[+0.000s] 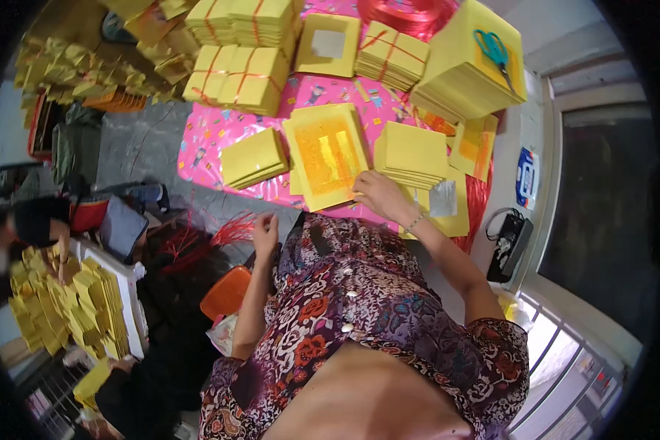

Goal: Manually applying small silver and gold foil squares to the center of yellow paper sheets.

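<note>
On the pink patterned table cover in front of me lies a pile of yellow paper (328, 158) with an orange and gold panel on its top sheet. My right hand (383, 196) reaches to its lower right corner, fingers bent and closed on the paper's edge. Away from the table's front edge, my left hand (266, 233) is raised with its fingers loosely bent and nothing visible in it. A low stack of plain yellow paper (255, 159) sits left of the printed pile. To the right is another plain stack (412, 155), above a sheet with a silver square (443, 199).
Tied yellow bundles (251, 73) stand at the back. Teal scissors (493, 50) lie on a tall stack at the back right. Red strips (233, 229) and an orange basin (226, 292) are at my left. A co-worker's arm (62, 253) reaches over more yellow bundles.
</note>
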{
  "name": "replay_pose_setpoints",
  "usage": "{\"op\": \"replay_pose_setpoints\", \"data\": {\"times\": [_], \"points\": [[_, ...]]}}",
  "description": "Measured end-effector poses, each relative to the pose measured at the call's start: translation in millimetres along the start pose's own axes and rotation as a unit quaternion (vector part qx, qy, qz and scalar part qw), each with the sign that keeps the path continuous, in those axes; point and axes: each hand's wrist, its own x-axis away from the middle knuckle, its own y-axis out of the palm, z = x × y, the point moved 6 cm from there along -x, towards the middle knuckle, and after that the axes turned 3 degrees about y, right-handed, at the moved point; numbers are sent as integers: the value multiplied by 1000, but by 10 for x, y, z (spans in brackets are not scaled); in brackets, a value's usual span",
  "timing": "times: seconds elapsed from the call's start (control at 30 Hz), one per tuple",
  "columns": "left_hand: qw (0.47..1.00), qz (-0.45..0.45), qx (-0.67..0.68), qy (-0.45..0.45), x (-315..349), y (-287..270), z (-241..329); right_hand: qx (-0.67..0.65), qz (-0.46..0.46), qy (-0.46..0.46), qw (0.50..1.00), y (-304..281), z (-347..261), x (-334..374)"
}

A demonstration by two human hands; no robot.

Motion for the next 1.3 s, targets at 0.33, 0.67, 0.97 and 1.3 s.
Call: {"op": "replay_pose_setpoints", "data": {"times": [0.33,0.67,0.97,1.3], "points": [[934,-348,62,-44,137,-5,-1092,-24,183,133,974,-199,-171,307],[827,-543,-116,85,-124,686,2167,14,597,446,667,-589,514,2564],[773,-504,-144,358,332,1694,2886,442,329,589,591,-1037,333,3401],[725,-543,-221,361,462,1685,2390,433,275,543,665,-1289,608,3651]]}}
